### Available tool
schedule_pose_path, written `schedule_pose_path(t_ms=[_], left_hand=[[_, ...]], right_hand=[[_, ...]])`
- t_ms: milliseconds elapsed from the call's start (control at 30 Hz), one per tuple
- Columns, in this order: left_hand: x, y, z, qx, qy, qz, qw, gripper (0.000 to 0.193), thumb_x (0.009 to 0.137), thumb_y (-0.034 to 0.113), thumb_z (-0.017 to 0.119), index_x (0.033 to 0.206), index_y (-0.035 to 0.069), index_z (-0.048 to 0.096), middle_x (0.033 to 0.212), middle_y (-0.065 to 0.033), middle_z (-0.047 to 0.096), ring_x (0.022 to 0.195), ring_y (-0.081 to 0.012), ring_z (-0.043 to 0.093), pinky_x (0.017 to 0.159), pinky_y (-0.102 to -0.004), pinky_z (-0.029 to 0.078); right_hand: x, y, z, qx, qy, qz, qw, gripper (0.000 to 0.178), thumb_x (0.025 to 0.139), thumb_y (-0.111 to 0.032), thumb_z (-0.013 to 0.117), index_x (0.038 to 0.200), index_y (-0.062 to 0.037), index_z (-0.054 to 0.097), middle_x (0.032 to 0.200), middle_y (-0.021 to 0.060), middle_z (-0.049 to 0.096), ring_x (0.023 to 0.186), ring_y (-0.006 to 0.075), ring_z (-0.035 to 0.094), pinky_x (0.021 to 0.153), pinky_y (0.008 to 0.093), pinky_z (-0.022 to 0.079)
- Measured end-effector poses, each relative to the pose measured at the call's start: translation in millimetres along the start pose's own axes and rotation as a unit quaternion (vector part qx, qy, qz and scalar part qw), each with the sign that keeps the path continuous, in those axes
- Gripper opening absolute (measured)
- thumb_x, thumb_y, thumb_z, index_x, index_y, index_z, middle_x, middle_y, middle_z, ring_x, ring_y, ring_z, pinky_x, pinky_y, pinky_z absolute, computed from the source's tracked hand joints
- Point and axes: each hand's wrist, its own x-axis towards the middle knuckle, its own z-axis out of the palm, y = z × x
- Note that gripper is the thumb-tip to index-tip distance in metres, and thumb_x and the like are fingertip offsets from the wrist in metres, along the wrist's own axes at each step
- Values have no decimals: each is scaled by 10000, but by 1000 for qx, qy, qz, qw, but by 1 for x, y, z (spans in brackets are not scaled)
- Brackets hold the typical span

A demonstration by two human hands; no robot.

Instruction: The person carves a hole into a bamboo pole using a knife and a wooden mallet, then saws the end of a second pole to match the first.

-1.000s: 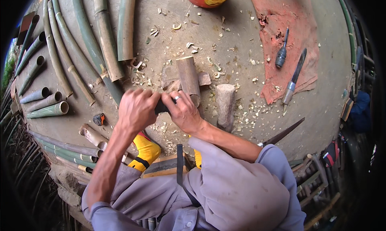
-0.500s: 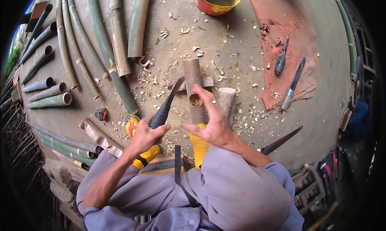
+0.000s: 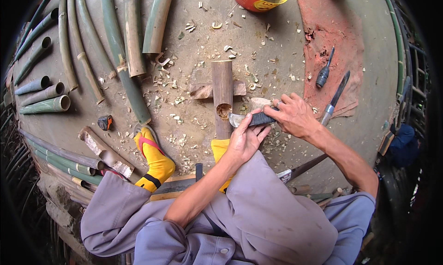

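A knife with a short curved blade and a black-wrapped handle (image 3: 261,120) lies across both my hands, its blade pointing left. My left hand (image 3: 247,140) holds it from below near the blade, thumb along the side. My right hand (image 3: 297,116) grips the handle's far end with bent fingers. Just left of the blade is a brown bamboo piece (image 3: 222,83) with a round hole cut in its side. It rests across a rough block (image 3: 201,91), its near end against my yellow-socked foot (image 3: 219,147).
Bamboo poles (image 3: 134,39) lie at the far left. A tape measure (image 3: 105,122) sits near my other foot. On a red cloth (image 3: 327,34) are a black-handled tool (image 3: 324,73) and a long knife (image 3: 339,92). A saw (image 3: 307,166) lies by my right knee. Shavings litter the ground.
Both hands have moved right with the knife. It was upright in my left hand alone; now it lies level and my right hand, open before, grips its handle too.
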Motion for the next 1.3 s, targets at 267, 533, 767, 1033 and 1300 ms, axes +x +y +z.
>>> schedule_pose_path(t_ms=[267, 533, 767, 1033, 1300], left_hand=[[10, 7, 22, -16, 170, 30, 985, 288, 961, 164, 482, 1148, -52, 510, 1186, -180, 567, 1144, -270, 560, 1019, -372, 470], [-4, 34, 2, 278, 269, -78, 919, 241, 918, 125, 474, 939, -94, 573, 920, -185, 624, 814, -235, 646, 740, -286, 590], [-36, 89, -9, 526, 179, -193, 809, 322, 924, 214, 524, 1083, -59, 586, 950, -131, 635, 794, -183, 646, 741, -299, 551], [-73, 200, -55, 800, 342, 376, 319, 557, 702, 127, 683, 1198, -8, 470, 1096, -167, 487, 1044, -299, 481, 929, -401, 392], [-92, 273, -100, 733, 444, 300, 418, 588, 681, 314, 721, 1104, -57, 552, 933, -257, 659, 858, -376, 655, 773, -425, 507]], right_hand=[[38, 27, -4, 136, -170, 1, 976, 373, 664, -156, 663, 1018, -161, 546, 719, 126, 631, 699, 365, 631, 582, 496, 467], [-8, -51, 52, 414, -69, 176, 890, 365, 714, -132, 636, 1054, -110, 503, 805, 195, 641, 787, 434, 618, 662, 514, 485], [2, -153, 85, 647, 7, 295, 704, 372, 823, -159, 605, 1109, -60, 389, 791, 238, 606, 746, 443, 613, 625, 493, 447], [-50, -108, 116, 391, 366, 520, 666, 393, 846, -241, 637, 1113, 12, 497, 889, 212, 591, 777, 360, 585, 705, 466, 451], [-94, -26, 189, 225, 296, 656, 657, 419, 842, -235, 671, 1157, -15, 505, 986, 215, 563, 929, 401, 553, 796, 473, 430]])
